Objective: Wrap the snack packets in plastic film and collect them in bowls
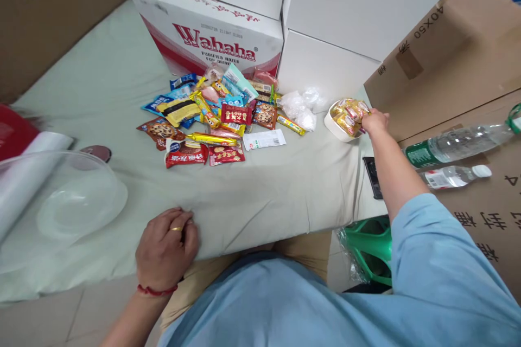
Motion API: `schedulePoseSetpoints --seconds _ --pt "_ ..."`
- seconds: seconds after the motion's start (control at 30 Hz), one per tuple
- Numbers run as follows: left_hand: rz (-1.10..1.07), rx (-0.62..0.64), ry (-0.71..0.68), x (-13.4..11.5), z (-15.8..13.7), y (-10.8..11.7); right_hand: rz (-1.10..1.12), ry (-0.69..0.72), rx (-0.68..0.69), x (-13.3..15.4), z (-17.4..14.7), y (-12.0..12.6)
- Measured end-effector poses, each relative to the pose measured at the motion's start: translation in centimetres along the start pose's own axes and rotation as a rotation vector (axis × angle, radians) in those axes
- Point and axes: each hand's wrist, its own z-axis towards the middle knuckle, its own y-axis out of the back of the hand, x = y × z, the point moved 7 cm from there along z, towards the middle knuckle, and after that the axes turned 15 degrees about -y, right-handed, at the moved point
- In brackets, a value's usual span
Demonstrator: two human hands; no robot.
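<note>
My left hand (pixel 166 249) rests on the cloth near the front edge, its fingers curled into a loose fist with nothing seen in it. My right hand (pixel 375 121) reaches to the right side of a white tub (pixel 337 133) that holds several gold-wrapped snacks (pixel 347 116). Its fingers are closed against the snacks at the rim; what they grip is partly hidden. Left of the tub lies a pile of packaged snacks, among them a red packet (pixel 186 154), a brown cookie packet (pixel 264 115), a yellow stick packet (pixel 211 139) and a white packet (pixel 264 140).
Crumpled clear plastic (pixel 299 108) lies between pile and tub. A Wahaha carton (pixel 211 38) stands behind. At left are a clear plastic bowl (pixel 101 195) and a white roll (pixel 36 179). A phone (pixel 372 178), a large bottle (pixel 459 143) and a small bottle (pixel 451 177) are at right.
</note>
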Motion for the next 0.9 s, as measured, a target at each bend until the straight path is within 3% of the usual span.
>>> schedulePoseSetpoints --seconds 0.07,0.1,0.2,0.37,0.43,0.5,0.63,0.73,0.83,0.9 --pt "0.03 -0.052 0.048 0.3 -0.6 0.4 0.039 -0.114 -0.057 0.0 -1.1 1.5" --pt "0.044 -0.076 0.076 0.5 -1.0 0.5 0.079 -0.103 -0.101 0.7 -2.0 2.3" --pt "0.046 -0.097 0.15 0.9 -2.4 0.4 0.152 0.147 -0.146 5.0 -5.4 3.1" --pt "0.021 -0.125 0.201 1.1 -3.3 0.2 0.04 0.509 0.128 11.9 -11.0 -1.4" --pt "0.016 -0.119 0.181 0.9 -2.8 0.2 -0.078 0.665 0.2 13.5 -13.0 -3.4" --pt "0.028 -0.102 0.149 0.7 -2.2 0.3 -0.172 0.715 0.239 14.0 -14.0 -4.7" --pt "0.071 -0.072 0.118 0.2 -1.5 0.4 -0.093 0.579 0.193 12.8 -12.9 -4.3" --pt "0.049 -0.117 0.133 0.2 -1.5 0.9 0.202 0.368 0.222 10.8 -11.4 -2.7" --pt "-0.031 -0.172 0.189 0.4 -1.2 1.7 0.638 0.053 0.389 8.4 -11.8 -2.0" --pt "-0.131 -0.171 0.224 0.4 -0.1 1.9 0.907 -0.106 0.541 7.6 -13.9 -2.3"
